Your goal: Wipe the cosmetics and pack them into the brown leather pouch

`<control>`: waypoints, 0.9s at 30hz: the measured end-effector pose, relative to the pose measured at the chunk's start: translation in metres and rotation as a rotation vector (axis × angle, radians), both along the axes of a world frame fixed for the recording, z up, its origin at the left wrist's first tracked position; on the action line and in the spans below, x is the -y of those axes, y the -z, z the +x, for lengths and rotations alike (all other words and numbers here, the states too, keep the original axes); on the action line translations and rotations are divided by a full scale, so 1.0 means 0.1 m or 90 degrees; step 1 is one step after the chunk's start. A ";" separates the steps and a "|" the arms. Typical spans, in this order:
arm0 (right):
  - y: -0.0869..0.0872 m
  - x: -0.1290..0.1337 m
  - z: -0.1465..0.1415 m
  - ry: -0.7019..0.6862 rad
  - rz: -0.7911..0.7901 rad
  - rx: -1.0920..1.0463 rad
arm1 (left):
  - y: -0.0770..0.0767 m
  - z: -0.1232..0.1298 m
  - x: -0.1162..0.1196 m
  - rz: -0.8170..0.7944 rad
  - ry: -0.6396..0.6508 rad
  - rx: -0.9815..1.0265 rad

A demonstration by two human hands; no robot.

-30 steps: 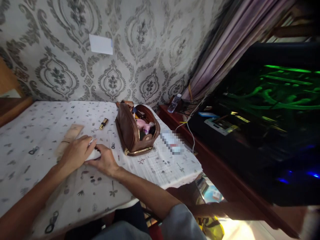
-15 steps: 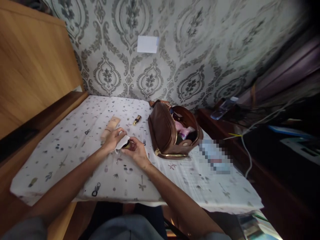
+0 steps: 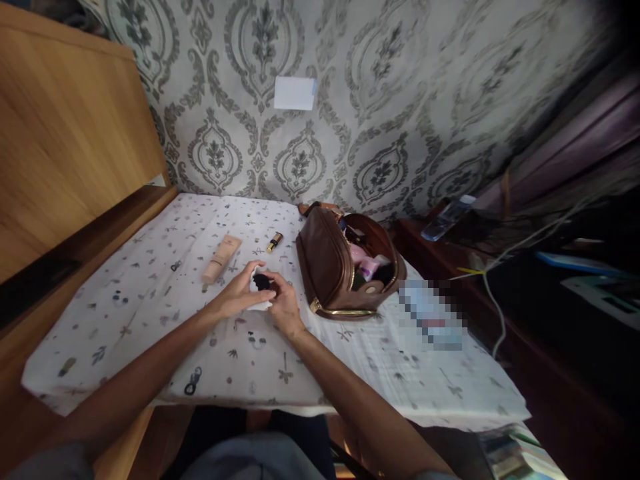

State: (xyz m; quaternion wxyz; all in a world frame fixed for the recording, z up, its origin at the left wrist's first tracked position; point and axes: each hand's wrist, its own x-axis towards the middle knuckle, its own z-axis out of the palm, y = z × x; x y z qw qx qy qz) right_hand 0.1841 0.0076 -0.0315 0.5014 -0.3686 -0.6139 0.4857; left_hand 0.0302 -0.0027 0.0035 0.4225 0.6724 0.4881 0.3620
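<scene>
An open bag (image 3: pixel 320 263) holds pink items (image 3: pixel 368 266) (left hand (image 3: pixel 237 293) and right hand (image 3: pixel 285 305) clasp a black-and-white object (image 3: pixel 261 283)).

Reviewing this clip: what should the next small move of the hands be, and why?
Probably the right hand should gently ease the dark piece away from the white item while the left hand steadies it: the left hand grips the white item, and the right fingers are at the dark piece. Whether the two are joined is too small to tell, so a light pull seems wise.
</scene>
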 end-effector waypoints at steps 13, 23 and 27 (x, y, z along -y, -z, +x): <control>-0.02 0.09 0.01 -0.014 0.169 0.143 | 0.06 -0.01 -0.04 0.065 -0.050 -0.014; -0.05 0.06 0.00 -0.107 -0.041 -0.048 | 0.13 -0.08 -0.17 -0.094 -0.112 0.227; -0.08 0.07 -0.03 -0.143 -0.094 -0.117 | 0.17 -0.06 -0.16 -0.003 -0.216 0.209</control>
